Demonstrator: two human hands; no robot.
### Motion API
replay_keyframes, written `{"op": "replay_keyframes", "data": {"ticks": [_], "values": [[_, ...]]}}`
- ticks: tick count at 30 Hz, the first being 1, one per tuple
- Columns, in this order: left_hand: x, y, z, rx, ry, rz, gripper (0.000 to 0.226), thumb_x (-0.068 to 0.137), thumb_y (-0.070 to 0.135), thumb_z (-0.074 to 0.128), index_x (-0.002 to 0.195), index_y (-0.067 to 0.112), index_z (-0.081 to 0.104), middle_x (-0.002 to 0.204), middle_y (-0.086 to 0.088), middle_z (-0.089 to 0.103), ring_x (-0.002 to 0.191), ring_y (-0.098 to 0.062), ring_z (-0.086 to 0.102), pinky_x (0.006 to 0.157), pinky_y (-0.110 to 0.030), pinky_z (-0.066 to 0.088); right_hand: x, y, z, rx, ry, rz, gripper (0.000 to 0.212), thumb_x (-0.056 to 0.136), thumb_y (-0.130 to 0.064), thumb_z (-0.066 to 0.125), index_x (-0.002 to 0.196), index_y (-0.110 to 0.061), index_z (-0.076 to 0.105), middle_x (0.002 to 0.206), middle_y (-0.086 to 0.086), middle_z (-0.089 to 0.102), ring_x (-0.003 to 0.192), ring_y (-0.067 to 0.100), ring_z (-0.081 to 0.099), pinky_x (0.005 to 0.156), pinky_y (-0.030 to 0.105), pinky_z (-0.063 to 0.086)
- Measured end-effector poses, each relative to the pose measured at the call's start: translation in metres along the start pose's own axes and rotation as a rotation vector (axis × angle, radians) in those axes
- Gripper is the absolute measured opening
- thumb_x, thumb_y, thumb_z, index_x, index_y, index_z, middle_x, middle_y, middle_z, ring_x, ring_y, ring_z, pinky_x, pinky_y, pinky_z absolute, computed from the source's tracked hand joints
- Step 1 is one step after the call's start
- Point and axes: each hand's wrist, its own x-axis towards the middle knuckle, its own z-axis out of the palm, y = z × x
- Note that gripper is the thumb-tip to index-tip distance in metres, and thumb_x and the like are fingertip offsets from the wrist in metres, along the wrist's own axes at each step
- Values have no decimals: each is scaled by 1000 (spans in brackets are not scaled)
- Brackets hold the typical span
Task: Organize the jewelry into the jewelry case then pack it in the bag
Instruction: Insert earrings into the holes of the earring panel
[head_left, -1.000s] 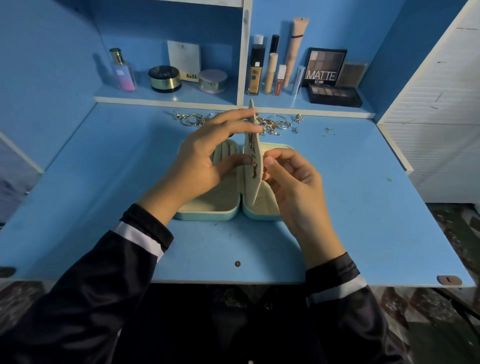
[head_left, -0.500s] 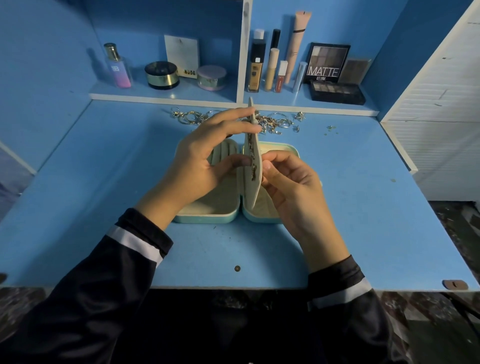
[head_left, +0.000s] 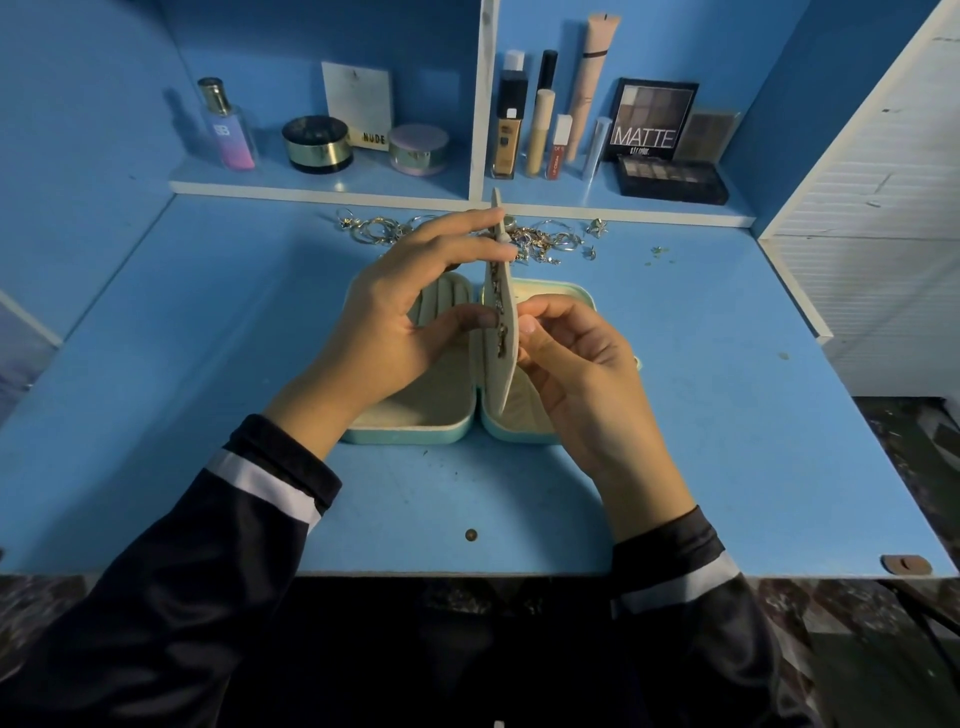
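At counter (head_left: 727, 415) centre, jewelry case (head_left: 415, 428) lies open; left hand (head_left: 395, 322) grips upright divider panel (head_left: 508, 374), right hand (head_left: 582, 374) pinches its right face. Step: fastening earrings (head_left: 500, 314) to panel, likely. Next: fine pinch on loose jewelry (head_left: 543, 241) behind case.

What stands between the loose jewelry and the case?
Nothing visible on the desk: the jewelry lies just behind the case. Above the case, the left hand holds the flap upright.
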Motion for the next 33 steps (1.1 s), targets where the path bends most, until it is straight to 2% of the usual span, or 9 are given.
{"op": "replay_keyframes", "data": {"ticks": [5, 21, 24, 28, 33], "values": [[0, -1, 0, 5, -2, 2, 38, 89, 10, 67, 124, 14, 53, 142, -9, 48, 136, -19, 45, 101, -49, 49, -1, -1, 0, 7, 9, -10, 8, 86, -5, 58, 91, -6, 64, 79, 4, 65, 70, 12, 58, 74, 24, 49], [0, -1, 1, 1, 9, 8, 37, 89, 11, 68, 123, 12, 53, 140, -11, 48, 135, -22, 46, 101, -50, 48, 0, 1, 0, -77, 48, -28, 9, 86, -8, 61, 93, -4, 65, 84, 12, 64, 73, 17, 58, 76, 30, 49], [0, -1, 1, -3, 5, 11, 36, 90, 12, 67, 123, 12, 53, 141, -11, 48, 135, -21, 46, 100, -49, 49, -1, 2, 1, -138, 66, -67, 8, 89, -5, 62, 95, 0, 65, 87, 16, 64, 77, 21, 59, 78, 32, 50], [1, -1, 1, -4, 7, 11, 37, 89, 10, 68, 123, 13, 55, 140, -11, 48, 135, -22, 46, 101, -50, 49, -2, 1, 1, -217, 86, -104, 9, 91, -1, 60, 97, 5, 64, 89, 16, 65, 80, 19, 61, 76, 28, 51], [-1, -1, 0, -7, 5, 11, 38, 89, 12, 68, 124, 14, 54, 141, -9, 48, 135, -20, 45, 99, -50, 50, -2, 0, 2, -209, 75, -114, 9, 91, 1, 59, 97, 6, 64, 90, 15, 65, 83, 20, 61, 79, 30, 51]]}}
